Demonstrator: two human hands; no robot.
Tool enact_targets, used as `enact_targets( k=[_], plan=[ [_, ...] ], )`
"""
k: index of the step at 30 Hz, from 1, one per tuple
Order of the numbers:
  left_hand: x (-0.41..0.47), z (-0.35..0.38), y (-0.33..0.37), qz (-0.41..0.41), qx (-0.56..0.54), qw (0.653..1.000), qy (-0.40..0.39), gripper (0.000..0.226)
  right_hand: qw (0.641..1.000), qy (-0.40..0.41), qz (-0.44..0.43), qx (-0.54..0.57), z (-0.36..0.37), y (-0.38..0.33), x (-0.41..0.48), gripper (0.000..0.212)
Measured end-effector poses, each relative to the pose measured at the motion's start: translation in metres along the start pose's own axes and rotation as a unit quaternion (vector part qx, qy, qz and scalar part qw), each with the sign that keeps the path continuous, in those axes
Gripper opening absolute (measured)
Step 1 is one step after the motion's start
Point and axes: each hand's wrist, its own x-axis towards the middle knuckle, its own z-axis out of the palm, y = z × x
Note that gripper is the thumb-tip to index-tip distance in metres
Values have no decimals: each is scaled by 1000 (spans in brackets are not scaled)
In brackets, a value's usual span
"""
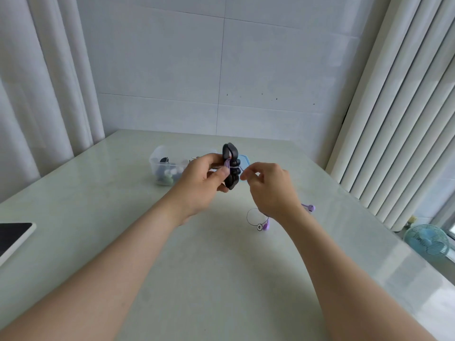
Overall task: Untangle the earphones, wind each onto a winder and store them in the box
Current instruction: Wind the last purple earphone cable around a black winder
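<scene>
My left hand (204, 179) grips a black winder (231, 166) held upright above the table, with purple earphone cable (228, 164) wrapped round its middle. Just right of it, my right hand (269, 187) pinches the thin cable coming off the winder. The loose end runs down under that wrist to the table, where one purple earbud (264, 226) lies beside a loop of cable and the other purple earbud (309, 207) lies further right. Behind my left hand stands the clear plastic box (163, 166) with several wound items inside.
A light blue lid (244, 161) lies behind the winder, right of the box. A white-edged dark tablet (14, 236) sits at the table's left edge. Curtains hang on both sides, and a small blue fan (427, 241) stands on the floor at the right.
</scene>
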Motion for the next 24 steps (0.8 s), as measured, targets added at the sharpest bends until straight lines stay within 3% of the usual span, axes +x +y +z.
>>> enact_targets(
  k=[4, 11, 16, 19, 22, 24],
  plan=[
    [2, -3, 3, -27, -84, 995, 47, 21, 995, -79, -55, 29, 1, -12, -9, 28],
    [4, -7, -6, -57, -78, 989, 108, 21, 982, -136, -122, 55, -4, -20, -20, 25],
    [1, -10, -12, -74, -57, 995, 32, 26, 973, -110, -94, 182, -14, -28, -20, 27],
    [-1, -14, -11, -81, -111, 988, -72, 31, 958, -65, -47, 276, -16, -27, -13, 26],
    [-4, -10, -8, -82, -83, 979, -165, 23, 969, -14, -50, 242, -16, -23, -9, 25],
    [-5, -3, -5, -87, -90, 979, -160, 24, 971, -6, -37, 236, -18, -22, -8, 24]
  ],
)
